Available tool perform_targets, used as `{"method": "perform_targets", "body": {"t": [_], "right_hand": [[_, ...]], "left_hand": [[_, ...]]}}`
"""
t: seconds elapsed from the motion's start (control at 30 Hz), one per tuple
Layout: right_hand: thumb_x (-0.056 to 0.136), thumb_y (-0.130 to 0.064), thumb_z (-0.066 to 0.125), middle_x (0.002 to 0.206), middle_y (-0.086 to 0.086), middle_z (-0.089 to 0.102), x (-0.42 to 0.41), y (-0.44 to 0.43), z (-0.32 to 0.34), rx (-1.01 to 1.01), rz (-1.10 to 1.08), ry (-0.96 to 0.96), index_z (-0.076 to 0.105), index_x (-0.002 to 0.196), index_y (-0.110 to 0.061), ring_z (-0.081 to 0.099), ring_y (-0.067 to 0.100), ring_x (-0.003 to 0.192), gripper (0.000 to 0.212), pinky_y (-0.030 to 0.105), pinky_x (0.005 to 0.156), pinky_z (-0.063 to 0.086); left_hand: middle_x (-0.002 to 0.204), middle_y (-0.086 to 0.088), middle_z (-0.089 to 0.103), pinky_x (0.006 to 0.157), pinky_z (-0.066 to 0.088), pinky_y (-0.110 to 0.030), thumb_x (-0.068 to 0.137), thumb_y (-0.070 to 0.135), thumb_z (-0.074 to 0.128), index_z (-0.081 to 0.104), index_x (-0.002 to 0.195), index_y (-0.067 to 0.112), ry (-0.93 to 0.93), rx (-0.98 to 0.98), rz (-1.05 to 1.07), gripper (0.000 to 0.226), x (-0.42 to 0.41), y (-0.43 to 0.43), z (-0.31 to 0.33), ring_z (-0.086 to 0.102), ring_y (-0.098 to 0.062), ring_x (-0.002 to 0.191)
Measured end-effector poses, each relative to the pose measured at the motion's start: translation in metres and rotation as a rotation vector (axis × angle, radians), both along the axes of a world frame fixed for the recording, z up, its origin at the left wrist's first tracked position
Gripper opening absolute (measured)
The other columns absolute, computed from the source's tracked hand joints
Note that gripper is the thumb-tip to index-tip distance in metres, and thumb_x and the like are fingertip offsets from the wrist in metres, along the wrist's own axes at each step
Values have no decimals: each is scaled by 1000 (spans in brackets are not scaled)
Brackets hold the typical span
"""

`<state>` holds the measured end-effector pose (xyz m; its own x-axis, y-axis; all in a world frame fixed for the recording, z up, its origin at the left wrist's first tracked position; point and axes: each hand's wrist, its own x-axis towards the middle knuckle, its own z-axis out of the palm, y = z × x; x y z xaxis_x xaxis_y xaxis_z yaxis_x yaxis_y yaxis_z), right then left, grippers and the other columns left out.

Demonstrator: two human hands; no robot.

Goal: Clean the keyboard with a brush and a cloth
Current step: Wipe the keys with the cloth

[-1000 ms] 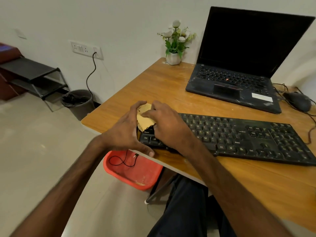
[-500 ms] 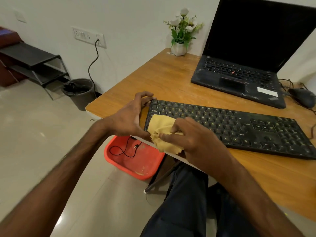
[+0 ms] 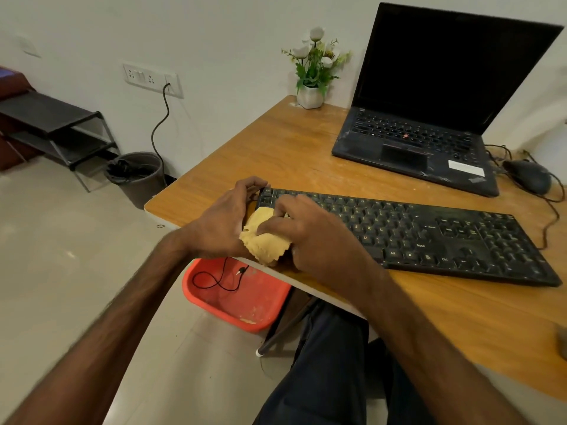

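Lettering on the black keyboard can be read only in part: "Alt" and "Ctrl" on the bottom row, "Shift" just above them, and single letters such as M, K and L towards the middle. The open laptop behind it has a white sticker on its palm rest and a slanted logo at the near right corner, both too small to read. Its screen is dark.

The keyboard lies along the near part of the wooden counter. The left hand grips its left end, with fingers curled round the far left corner. The right hand clutches a bunched yellow cloth and presses it onto the keyboard's near left corner, its fingers bent over the top of the wad. The cloth sits between the two hands, touching both, and its ragged lower edge hangs just over the counter's front edge.

A dark mouse rests right of the laptop. A red tub stands on the floor below.
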<state>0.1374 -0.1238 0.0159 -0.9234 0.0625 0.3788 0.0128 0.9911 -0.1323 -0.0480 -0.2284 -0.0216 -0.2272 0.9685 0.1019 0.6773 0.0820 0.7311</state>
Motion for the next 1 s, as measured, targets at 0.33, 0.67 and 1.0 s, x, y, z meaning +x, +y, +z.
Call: {"method": "perform_targets", "body": {"t": [0.33, 0.67, 1.0], "right_hand": [[87, -1, 61, 111, 1, 55, 31, 62, 7, -8, -428, -27, 63, 127, -24, 46, 16, 103, 46, 27, 82, 36], [74, -11, 60, 110, 9, 62, 103, 24, 2, 30, -216, -55, 70, 111, -21, 58, 22, 92, 40, 31, 67, 53], [76, 4, 50, 108, 9, 60, 85, 1, -14, -15, -345, 105, 70, 115, -15, 56, 22, 94, 48, 31, 68, 54]], "left_hand": [[153, 13, 32, 121, 31, -42, 39, 86, 80, 15, 146, 43, 42, -40, 50, 133, 5, -2, 3, 30, -7, 143], [149, 13, 34, 119, 34, -44, 40, 81, 84, 18, 143, 42, 13, -36, 27, 128, 3, -2, 3, 33, -8, 141], [147, 6, 39, 116, 37, -45, 42, 87, 78, 14, 150, 35, 120, -53, 38, 136, 11, -2, 1, 39, -14, 137]]}}
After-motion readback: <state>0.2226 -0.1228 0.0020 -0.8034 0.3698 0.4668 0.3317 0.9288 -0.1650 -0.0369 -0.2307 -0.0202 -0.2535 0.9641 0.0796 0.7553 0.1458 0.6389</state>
